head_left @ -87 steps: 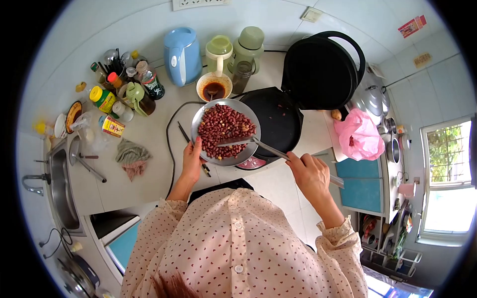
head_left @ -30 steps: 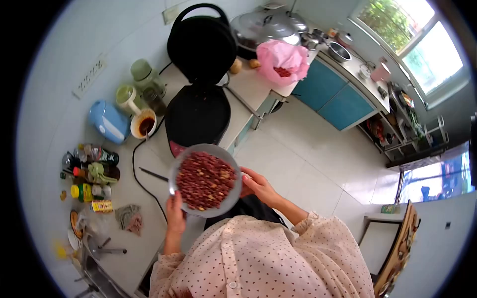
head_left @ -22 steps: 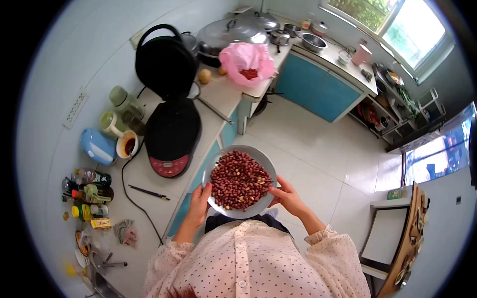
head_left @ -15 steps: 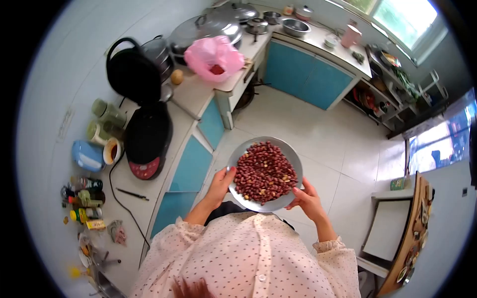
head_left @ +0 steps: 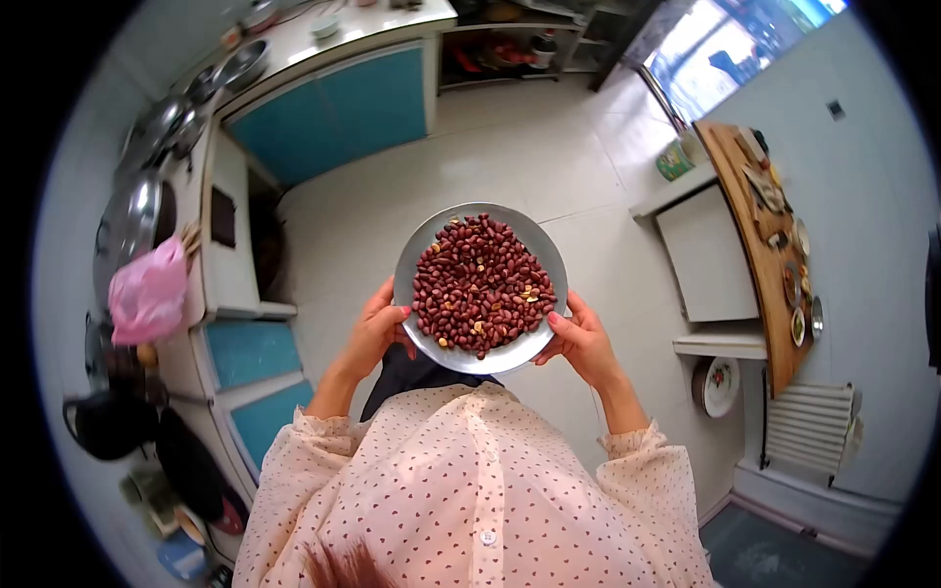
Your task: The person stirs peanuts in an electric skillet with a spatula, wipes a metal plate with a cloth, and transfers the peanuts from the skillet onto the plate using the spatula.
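Observation:
A round metal plate (head_left: 490,365) is held out level in front of my body, over the tiled floor. On it lies a heap of red-skinned peanuts (head_left: 480,284), with a few pale, skinless ones among them. My left hand (head_left: 374,325) grips the left rim, thumb on top and fingers underneath. Opposite it, my right hand (head_left: 582,343) holds the right rim the same way. Part of the fingers of both hands is hidden beneath the plate.
To the left runs a counter with a pink plastic bag (head_left: 149,290), large metal pots and an open black electric griddle (head_left: 186,461). Blue cabinets (head_left: 333,110) stand ahead. On the right, a wooden-topped table (head_left: 735,196) carries small items, beside a white radiator (head_left: 809,426).
My view has swung to the right, so the counter now lies at the far left and the wooden-topped table shows more fully. Both hands still hold the plate of peanuts.

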`<state>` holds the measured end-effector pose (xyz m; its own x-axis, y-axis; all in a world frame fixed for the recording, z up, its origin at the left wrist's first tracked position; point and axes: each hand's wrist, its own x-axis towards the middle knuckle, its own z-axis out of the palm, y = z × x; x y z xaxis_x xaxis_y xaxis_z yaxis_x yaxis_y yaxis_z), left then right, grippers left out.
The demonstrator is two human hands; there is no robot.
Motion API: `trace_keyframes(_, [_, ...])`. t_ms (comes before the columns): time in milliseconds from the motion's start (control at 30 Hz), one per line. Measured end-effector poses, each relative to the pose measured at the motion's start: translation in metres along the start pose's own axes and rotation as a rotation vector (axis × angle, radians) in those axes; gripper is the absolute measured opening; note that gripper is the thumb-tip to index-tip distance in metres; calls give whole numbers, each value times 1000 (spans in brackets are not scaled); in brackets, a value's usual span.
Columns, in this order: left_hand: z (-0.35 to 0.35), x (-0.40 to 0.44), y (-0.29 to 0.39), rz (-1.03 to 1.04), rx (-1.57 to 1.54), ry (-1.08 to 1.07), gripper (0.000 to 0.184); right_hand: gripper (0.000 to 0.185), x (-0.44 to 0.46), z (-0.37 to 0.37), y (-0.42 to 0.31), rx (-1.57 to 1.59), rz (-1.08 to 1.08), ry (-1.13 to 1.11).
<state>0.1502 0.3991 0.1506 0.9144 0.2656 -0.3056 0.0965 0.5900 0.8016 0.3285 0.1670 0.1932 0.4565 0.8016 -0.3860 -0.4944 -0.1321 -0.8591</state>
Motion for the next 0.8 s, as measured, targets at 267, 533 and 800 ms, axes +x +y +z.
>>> trace_keyframes(267, [-24, 25, -14, 39, -21, -177, 60, 55, 8, 0, 29, -63, -116, 86])
trace_keyframes(533, [-31, 30, 7, 51, 34, -318, 61, 52, -9, 29, 33, -47, -194, 166])
trace_keyframes(800, [-47, 30, -15, 175, 40, -416, 62, 55, -7, 32, 66, -57, -388, 178])
